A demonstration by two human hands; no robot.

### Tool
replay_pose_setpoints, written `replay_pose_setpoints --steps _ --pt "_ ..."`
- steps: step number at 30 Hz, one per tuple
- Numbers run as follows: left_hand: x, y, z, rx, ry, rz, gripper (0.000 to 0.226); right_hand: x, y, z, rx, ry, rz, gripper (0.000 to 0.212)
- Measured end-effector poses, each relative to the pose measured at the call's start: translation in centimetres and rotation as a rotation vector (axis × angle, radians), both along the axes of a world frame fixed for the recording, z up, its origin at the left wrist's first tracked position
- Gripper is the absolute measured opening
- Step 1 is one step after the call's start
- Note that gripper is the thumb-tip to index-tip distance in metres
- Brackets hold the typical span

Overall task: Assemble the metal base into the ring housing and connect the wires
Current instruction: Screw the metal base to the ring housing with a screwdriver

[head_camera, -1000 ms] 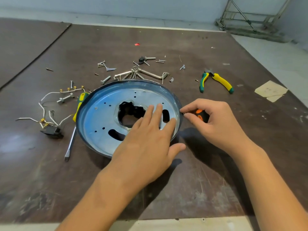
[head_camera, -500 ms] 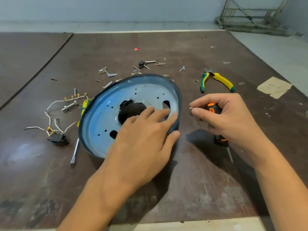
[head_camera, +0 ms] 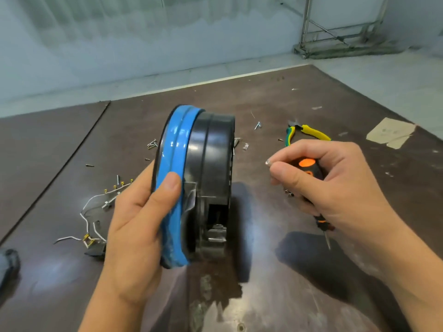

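Several screws [head_camera: 152, 143], wires [head_camera: 90, 207] left | pliers [head_camera: 311, 133] beyond screwdriver [head_camera: 308, 164] | ring housing [head_camera: 211, 159] upright, centre

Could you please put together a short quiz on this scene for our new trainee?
1. True or false: the ring housing lies flat on the table.
2. The right hand grips: A hammer, B screwdriver, C tape?
3. Which tool lies beyond the right hand?
Key: 1 false, the left hand holds it on edge; 2 B; 3 the pliers.
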State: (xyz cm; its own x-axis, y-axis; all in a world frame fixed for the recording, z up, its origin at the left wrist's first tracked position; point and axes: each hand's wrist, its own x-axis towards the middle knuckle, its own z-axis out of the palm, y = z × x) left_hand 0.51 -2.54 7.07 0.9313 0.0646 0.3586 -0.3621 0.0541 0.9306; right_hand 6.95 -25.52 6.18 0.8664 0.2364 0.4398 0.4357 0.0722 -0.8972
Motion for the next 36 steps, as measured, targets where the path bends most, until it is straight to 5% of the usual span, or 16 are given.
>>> replay_pose_setpoints --steps 5,24,36 --pt "0.3 0.9 -0.2 -0.07 0.008 0.063 0.018 -0.7 1.1 0.5 -0.032 -0.129 0.002 0.004" --pt "-0.6 -2.7 0.4 0.222 -0.112 -0.033 0.031 -0.2 1.0 0.3 0.028 -0.023 -0.006 0.013" --pt "0.2 -3.3 -0.9 0.806 -0.255 0.056 0.032 0.8 -0.5 -0.4 -0.002 0.558 0.224 0.02"
